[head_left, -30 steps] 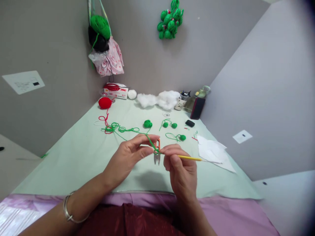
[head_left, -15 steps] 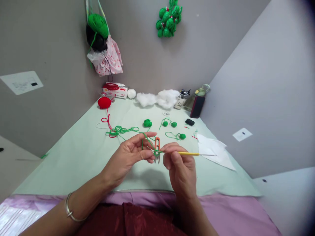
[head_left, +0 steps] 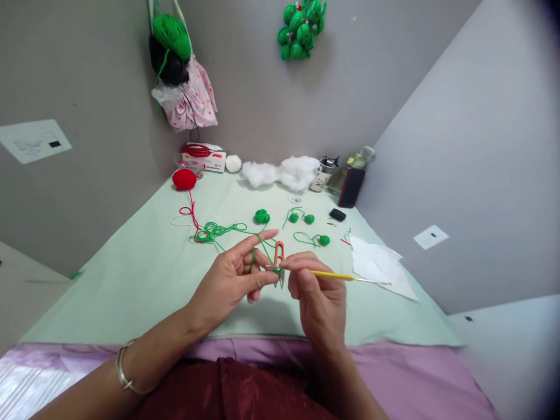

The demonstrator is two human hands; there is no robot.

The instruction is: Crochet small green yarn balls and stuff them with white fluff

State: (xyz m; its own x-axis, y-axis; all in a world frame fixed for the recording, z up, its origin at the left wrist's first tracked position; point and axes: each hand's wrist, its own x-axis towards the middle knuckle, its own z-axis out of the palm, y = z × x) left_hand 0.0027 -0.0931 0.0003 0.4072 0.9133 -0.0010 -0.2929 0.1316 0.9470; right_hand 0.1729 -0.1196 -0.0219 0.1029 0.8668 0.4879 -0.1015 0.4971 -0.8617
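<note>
My right hand [head_left: 319, 297] is closed round a yellow-handled crochet hook [head_left: 332, 274], its tip pointing left. A small piece of green crochet [head_left: 277, 270] is at the hook's tip, pinched between the thumb and fingers of my left hand [head_left: 238, 268]. Green yarn runs over my raised left index finger and back to a loose tangle of green yarn [head_left: 212, 232] on the table. Just behind the work lie orange thread snips [head_left: 279, 254], partly hidden by my fingers. Beyond them sits a green yarn ball [head_left: 262, 216].
Small green crocheted balls [head_left: 324, 240] with yarn tails lie right of centre. White paper [head_left: 380, 265] is at the right edge. Red yarn [head_left: 184, 179], white stuffing [head_left: 300, 173], a cup of pens [head_left: 321, 177] and a phone [head_left: 352, 188] stand along the back.
The hook's tip has shifted slightly left across the green work, and its rear end dips a little lower. My left thumb and fingers have adjusted their pinch. The objects on the table stay put.
</note>
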